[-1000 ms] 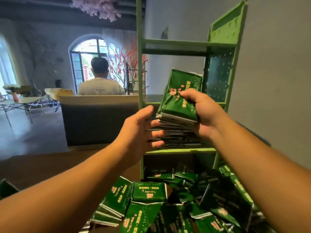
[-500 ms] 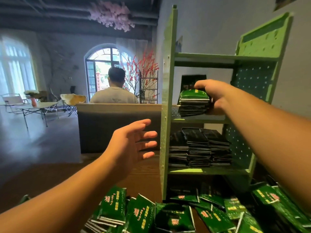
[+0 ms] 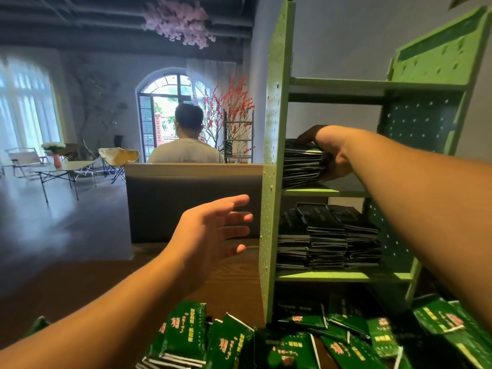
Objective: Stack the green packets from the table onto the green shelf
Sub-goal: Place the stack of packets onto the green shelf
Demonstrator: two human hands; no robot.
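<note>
The right hand (image 3: 332, 153) grips a stack of green packets (image 3: 302, 163), fingers curled over its top and thumb beneath, resting it on the middle board of the green shelf (image 3: 277, 155). Directly below that grip, three packed stacks (image 3: 328, 237) fill the lower board. The left hand (image 3: 213, 230) hovers open, holding nothing, just left of the shelf; loose packets (image 3: 285, 347) lie on the wooden table (image 3: 234, 283) beneath it

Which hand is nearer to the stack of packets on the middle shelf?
Right. The right hand grips the stack of packets on the middle shelf. The left hand hangs open outside the shelf, lower and to the left.
</note>
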